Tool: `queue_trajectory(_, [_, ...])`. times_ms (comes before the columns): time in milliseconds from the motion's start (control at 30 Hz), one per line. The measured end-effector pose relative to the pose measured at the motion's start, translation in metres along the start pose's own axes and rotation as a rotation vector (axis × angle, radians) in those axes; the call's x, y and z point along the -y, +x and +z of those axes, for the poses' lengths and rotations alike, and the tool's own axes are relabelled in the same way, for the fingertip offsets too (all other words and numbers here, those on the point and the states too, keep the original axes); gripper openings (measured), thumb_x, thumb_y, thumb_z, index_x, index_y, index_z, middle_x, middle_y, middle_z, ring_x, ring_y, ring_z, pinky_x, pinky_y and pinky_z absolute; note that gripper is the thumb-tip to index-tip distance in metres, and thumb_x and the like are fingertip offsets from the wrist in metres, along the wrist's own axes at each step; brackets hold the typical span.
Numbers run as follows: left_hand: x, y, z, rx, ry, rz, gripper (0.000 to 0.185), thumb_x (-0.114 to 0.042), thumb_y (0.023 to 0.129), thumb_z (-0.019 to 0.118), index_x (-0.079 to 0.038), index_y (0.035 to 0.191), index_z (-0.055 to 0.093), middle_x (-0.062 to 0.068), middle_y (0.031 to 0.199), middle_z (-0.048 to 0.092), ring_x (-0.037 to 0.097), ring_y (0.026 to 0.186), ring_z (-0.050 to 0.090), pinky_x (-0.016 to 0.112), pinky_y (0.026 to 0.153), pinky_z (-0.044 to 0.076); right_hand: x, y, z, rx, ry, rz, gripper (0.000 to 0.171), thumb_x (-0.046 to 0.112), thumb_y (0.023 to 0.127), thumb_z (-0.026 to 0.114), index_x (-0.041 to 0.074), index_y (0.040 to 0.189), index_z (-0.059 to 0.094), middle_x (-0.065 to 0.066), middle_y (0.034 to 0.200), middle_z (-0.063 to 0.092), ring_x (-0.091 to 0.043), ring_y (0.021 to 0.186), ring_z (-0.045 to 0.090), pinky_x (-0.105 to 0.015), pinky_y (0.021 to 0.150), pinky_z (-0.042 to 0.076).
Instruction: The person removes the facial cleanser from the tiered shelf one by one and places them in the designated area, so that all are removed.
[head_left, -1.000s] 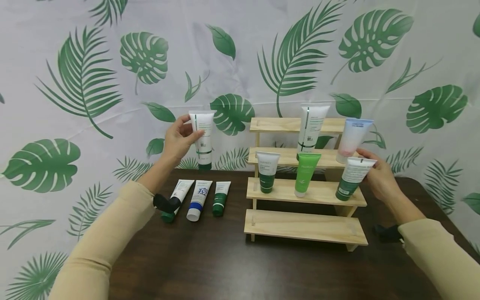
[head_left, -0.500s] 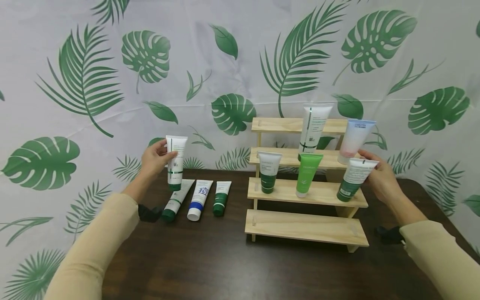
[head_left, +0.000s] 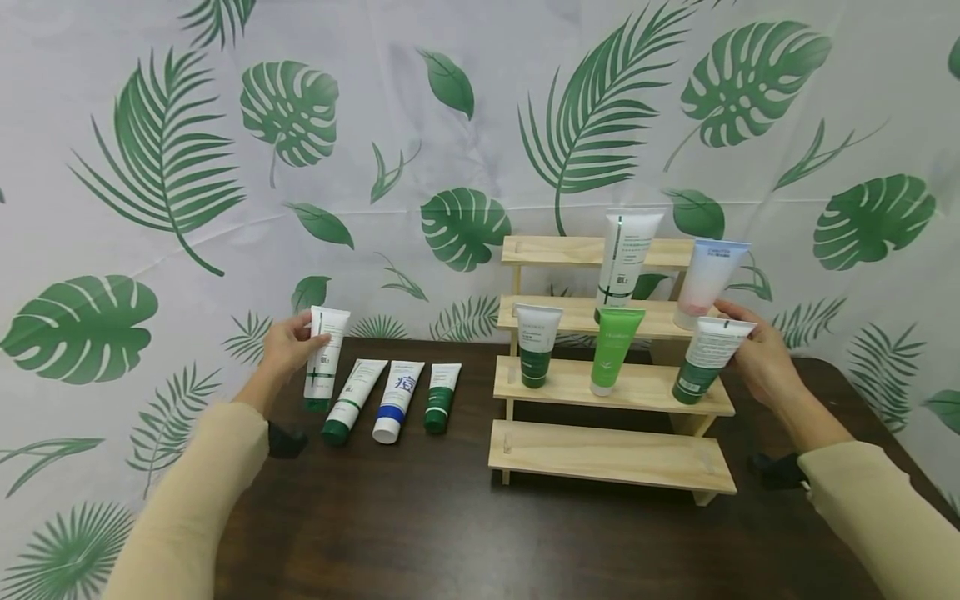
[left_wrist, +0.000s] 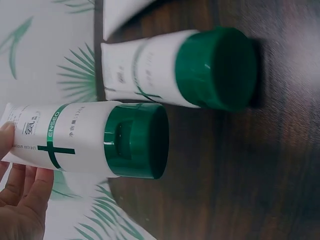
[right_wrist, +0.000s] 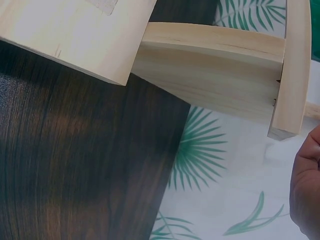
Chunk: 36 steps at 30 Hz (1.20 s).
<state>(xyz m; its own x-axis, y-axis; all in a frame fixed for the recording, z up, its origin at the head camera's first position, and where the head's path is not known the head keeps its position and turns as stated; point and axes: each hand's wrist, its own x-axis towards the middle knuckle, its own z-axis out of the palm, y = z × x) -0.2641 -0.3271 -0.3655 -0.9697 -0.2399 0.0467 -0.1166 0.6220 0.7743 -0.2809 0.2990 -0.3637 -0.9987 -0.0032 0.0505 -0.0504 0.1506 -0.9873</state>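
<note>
My left hand (head_left: pixel 288 350) pinches a white tube with a green cap (head_left: pixel 326 357) by its upper part, cap down, at the left of the table. In the left wrist view that tube (left_wrist: pixel 75 137) is beside a similar lying tube (left_wrist: pixel 145 67). Three tubes lie in a row to its right: a white-and-green one (head_left: pixel 356 400), a blue-banded one (head_left: pixel 397 402) and a small green-and-white one (head_left: pixel 442 396). My right hand (head_left: pixel 765 358) grips a white-and-green tube (head_left: pixel 711 358) at the right end of a shelf tier, its fingers partly hidden behind it.
The stepped wooden rack (head_left: pixel 611 450) stands on the dark table (head_left: pixel 450 525). On it stand a grey-and-green tube (head_left: pixel 536 346), a bright green tube (head_left: pixel 615 350), a tall white tube (head_left: pixel 626 258) and a pale blue-and-pink tube (head_left: pixel 708 283). A leaf-print cloth (head_left: pixel 480 125) hangs behind.
My left hand has carried its tube left and down, from the air above the row to the row's left end. The right hand has stayed at its tube.
</note>
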Motion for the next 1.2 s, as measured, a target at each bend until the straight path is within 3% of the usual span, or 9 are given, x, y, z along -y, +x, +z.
queue_trajectory(67, [0.007, 0.0, 0.0, -0.005, 0.024, -0.006, 0.06, -0.01, 0.094, 0.063, 0.008, 0.145, 0.037, 0.037, 0.127, 0.057, 0.024, 0.094, 0.065, 0.019, 0.069, 0.053, 0.0, 0.0, 0.0, -0.001, -0.005, 0.0, 0.063, 0.027, 0.102, 0.051, 0.009, 0.155, 0.024, 0.027, 0.088, 0.061, 0.006, 0.079, 0.057, -0.02, 0.062, 0.049])
queue_trajectory(233, [0.02, -0.001, 0.0, -0.017, 0.106, -0.016, 0.058, -0.012, 0.093, 0.064, 0.01, 0.142, 0.04, 0.035, 0.127, 0.058, 0.032, 0.1, 0.064, 0.02, 0.068, 0.052, -0.002, 0.001, 0.0, 0.0, -0.027, -0.004, 0.063, 0.026, 0.102, 0.051, 0.009, 0.156, 0.023, 0.028, 0.089, 0.061, 0.007, 0.079, 0.057, -0.019, 0.063, 0.049])
queue_trajectory(467, [0.035, -0.004, 0.002, 0.014, 0.175, -0.076, 0.06, -0.016, 0.094, 0.065, 0.009, 0.142, 0.039, 0.033, 0.13, 0.056, 0.035, 0.105, 0.061, 0.032, 0.077, 0.055, -0.002, 0.001, 0.002, 0.01, -0.048, -0.011, 0.062, 0.02, 0.102, 0.051, 0.009, 0.156, 0.022, 0.029, 0.091, 0.059, 0.007, 0.079, 0.057, -0.02, 0.063, 0.05])
queue_trajectory(700, [0.04, -0.001, 0.006, 0.035, 0.242, -0.072, 0.06, -0.017, 0.093, 0.064, 0.012, 0.14, 0.041, 0.033, 0.13, 0.056, 0.044, 0.117, 0.053, 0.049, 0.095, 0.049, -0.001, 0.003, 0.002, 0.005, -0.078, -0.005, 0.063, 0.023, 0.102, 0.049, 0.008, 0.156, 0.02, 0.029, 0.093, 0.057, 0.007, 0.081, 0.056, -0.02, 0.064, 0.05])
queue_trajectory(767, [0.042, 0.001, 0.008, 0.033, 0.25, -0.082, 0.059, -0.016, 0.093, 0.064, 0.012, 0.139, 0.042, 0.033, 0.13, 0.056, 0.044, 0.117, 0.053, 0.05, 0.096, 0.049, -0.001, 0.003, 0.002, 0.0, -0.124, -0.013, 0.063, 0.026, 0.103, 0.049, 0.007, 0.156, 0.02, 0.03, 0.093, 0.056, 0.008, 0.081, 0.056, -0.02, 0.064, 0.05])
queue_trajectory(1000, [0.045, 0.004, 0.016, 0.045, 0.291, -0.154, 0.057, -0.022, 0.095, 0.062, 0.008, 0.14, 0.045, 0.029, 0.134, 0.056, 0.043, 0.121, 0.055, 0.05, 0.097, 0.048, -0.001, 0.002, -0.001, 0.0, 0.01, -0.009, 0.063, 0.019, 0.101, 0.053, 0.008, 0.156, 0.022, 0.026, 0.09, 0.061, 0.005, 0.078, 0.057, -0.02, 0.061, 0.049])
queue_trajectory(1200, [0.045, 0.006, 0.022, 0.061, 0.31, -0.226, 0.056, -0.025, 0.096, 0.059, 0.002, 0.142, 0.045, 0.025, 0.138, 0.055, 0.043, 0.124, 0.052, 0.053, 0.097, 0.045, -0.001, 0.001, -0.001, -0.012, -0.072, 0.007, 0.063, 0.024, 0.101, 0.052, 0.012, 0.156, 0.023, 0.027, 0.094, 0.057, 0.006, 0.081, 0.056, -0.02, 0.064, 0.049])
